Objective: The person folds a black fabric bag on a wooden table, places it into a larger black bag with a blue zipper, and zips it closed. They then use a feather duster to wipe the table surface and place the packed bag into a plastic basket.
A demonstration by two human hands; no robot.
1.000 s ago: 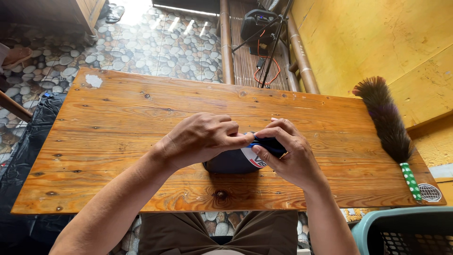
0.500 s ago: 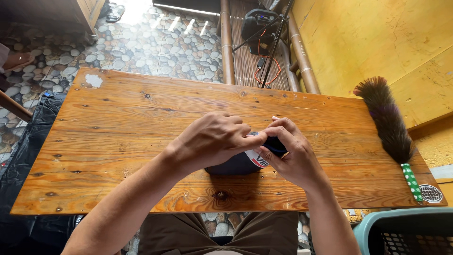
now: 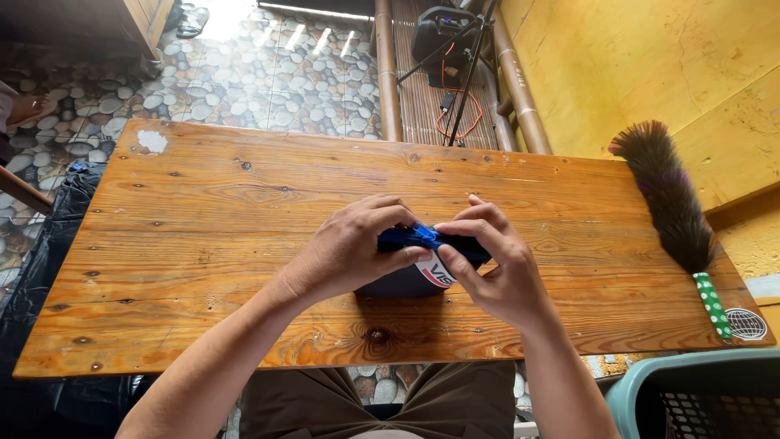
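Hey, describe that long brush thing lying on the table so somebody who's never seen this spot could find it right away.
Start at the wooden table and go to its right end, beside the yellow wall. The feather duster lies along that edge, far from both hands. Its dark fluffy plume and green, white-dotted handle set it apart.

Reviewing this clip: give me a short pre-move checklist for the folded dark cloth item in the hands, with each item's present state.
1. Left hand grips the dark blue folded cloth item: ok.
2. Right hand pinches its top edge: ok.
3. Item rests on the wooden table, away from the near edge: ok.
4. Feather duster lies apart from both hands, at the table's right end: ok.
5. What kind of cloth item it is, and how many folds: cannot tell, the hands cover it.
6. Plastic basket by the right near corner, contents: cannot tell.
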